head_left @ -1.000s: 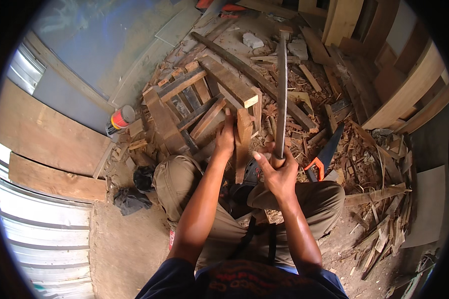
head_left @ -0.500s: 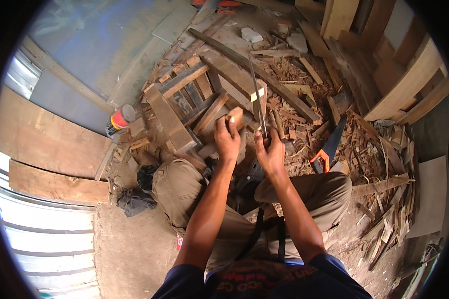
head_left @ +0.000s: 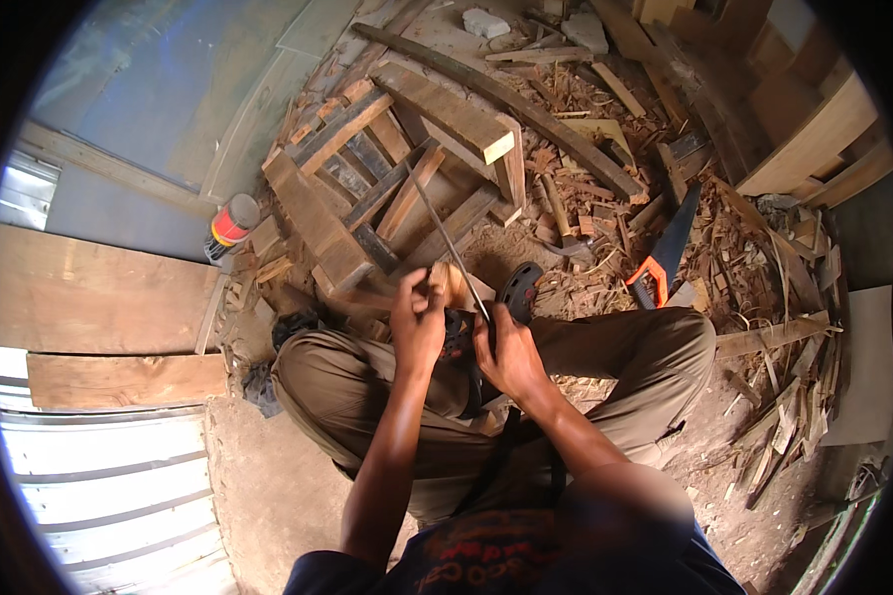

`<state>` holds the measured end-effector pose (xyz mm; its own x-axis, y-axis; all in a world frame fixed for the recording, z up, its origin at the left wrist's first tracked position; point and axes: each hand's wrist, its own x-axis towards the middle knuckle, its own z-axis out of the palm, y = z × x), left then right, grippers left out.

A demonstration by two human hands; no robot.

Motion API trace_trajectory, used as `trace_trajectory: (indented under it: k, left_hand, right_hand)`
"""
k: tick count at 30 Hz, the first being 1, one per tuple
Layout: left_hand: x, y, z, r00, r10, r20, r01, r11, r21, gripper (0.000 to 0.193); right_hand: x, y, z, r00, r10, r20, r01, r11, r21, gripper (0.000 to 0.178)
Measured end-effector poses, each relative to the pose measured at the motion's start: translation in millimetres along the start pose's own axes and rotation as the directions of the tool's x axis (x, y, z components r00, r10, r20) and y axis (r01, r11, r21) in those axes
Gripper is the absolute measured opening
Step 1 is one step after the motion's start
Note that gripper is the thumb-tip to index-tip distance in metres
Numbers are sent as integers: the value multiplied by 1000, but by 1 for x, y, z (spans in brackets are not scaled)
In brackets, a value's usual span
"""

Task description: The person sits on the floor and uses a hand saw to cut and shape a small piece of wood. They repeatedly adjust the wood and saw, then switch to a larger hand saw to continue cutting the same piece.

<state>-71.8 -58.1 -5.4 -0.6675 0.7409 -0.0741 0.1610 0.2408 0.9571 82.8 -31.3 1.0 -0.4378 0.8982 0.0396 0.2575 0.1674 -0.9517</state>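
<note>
My left hand (head_left: 417, 317) is closed on a short block of light wood (head_left: 456, 289), its fingers curled at the block's left edge. In my right hand (head_left: 511, 349) is the lower end of a long, narrow metal blade (head_left: 439, 220), seen nearly edge-on. The blade slants up and leftward, passing in front of the block; whether it touches the wood I cannot tell. Its handle is hidden in my fist. Both hands are close together above my bent legs.
A wooden frame (head_left: 332, 223) of planks lies ahead. To the right, an orange-handled handsaw (head_left: 665, 253) rests on wood chips beside a hammer-like tool (head_left: 561, 218). A red-and-black container (head_left: 233, 226) stands at left. A dark clog (head_left: 520, 288) shows beyond my right hand.
Both hands have come down closer to my body with the block and the blade. The blade has tipped further leftward. The whole view has shifted a little.
</note>
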Motion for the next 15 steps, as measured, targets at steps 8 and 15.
trace_trajectory:
  k: [8, 15]
  left_hand:
    - [-40, 7, -19, 948, -299, 111, 316, 927, -204, 34]
    - [-65, 24, -19, 875, -481, 61, 475, 826, -303, 39]
  right_hand:
    - [-26, 9, -3, 986, 7, 165, 26, 980, -197, 22]
    - [-29, -19, -22, 992, 0, 125, 23, 984, -179, 15]
